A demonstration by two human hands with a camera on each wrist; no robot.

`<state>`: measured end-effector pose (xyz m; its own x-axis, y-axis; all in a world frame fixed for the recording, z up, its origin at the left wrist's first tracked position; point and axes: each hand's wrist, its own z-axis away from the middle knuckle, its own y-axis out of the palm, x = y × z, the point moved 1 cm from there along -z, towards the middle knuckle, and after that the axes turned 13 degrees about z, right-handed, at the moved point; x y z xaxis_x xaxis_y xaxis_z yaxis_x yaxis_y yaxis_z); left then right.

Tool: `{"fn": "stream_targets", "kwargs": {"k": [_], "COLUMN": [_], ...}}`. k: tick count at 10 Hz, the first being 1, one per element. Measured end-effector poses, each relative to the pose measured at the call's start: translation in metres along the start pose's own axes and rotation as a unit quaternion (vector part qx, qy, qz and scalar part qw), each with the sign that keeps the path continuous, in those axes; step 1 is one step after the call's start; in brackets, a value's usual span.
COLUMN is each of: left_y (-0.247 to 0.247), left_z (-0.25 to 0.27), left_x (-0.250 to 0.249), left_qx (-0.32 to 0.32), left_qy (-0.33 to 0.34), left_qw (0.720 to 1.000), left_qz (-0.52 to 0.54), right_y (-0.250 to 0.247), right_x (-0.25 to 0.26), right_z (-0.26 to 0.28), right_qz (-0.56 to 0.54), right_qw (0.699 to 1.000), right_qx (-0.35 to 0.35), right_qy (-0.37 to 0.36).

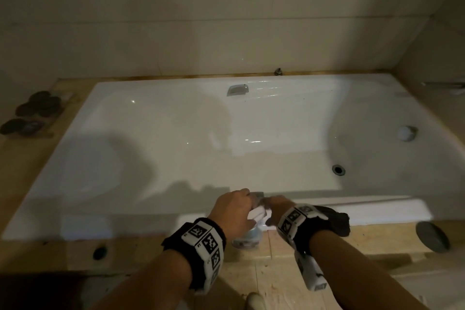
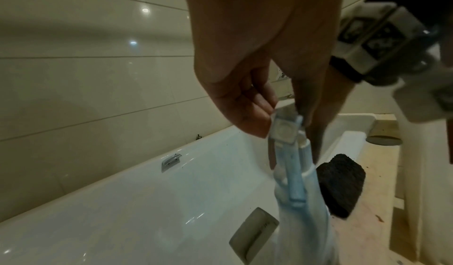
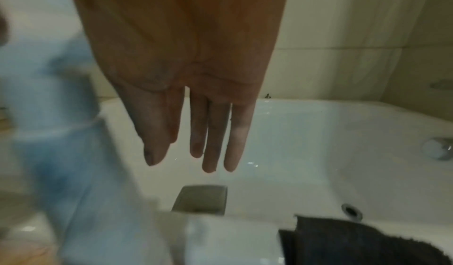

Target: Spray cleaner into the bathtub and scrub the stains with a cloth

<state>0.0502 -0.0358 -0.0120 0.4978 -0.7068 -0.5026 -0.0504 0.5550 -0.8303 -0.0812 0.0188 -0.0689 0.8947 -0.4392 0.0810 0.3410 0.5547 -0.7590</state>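
Head view: left hand [image 1: 232,211] holds the spray bottle [image 1: 247,234] at the bathtub [image 1: 176,209] near rim.

Left wrist: fingers [image 2: 255,118] pinch the nozzle head; aim it inward before squeezing.

Right wrist: right hand [image 3: 191,75] fingers straight, empty; cloth [image 3: 355,244] lies on the rim, within reach.

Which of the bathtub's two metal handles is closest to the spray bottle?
The near handle, right beside the spray bottle the left hand grips; the far handle sits across the tub.
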Motion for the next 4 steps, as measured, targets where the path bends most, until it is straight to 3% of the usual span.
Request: {"fn": "stream_targets", "kwargs": {"k": [1, 3, 4], "left_y": [-0.003, -0.015, -0.047], "left_z": [0.002, 0.007, 0.002], "left_x": [-0.006, -0.020, -0.029], "left_qx": [0.023, 0.070, 0.028], "left_qy": [-0.010, -0.051, -0.053], "left_qw": [0.999, 0.994, 0.997], "left_qz": [-0.042, -0.068, -0.058], "right_y": [-0.033, -0.109, -0.135], "right_x": [-0.015, -0.027, -0.027], "right_z": [0.005, 0.039, 0.065], "right_qz": [0.012, 0.051, 0.062], "right_qw": [0.998, 0.994, 0.993], "right_qx": [-0.057, -0.095, -0.102], "right_qy": [0.008, 0.008, 0.012]}}
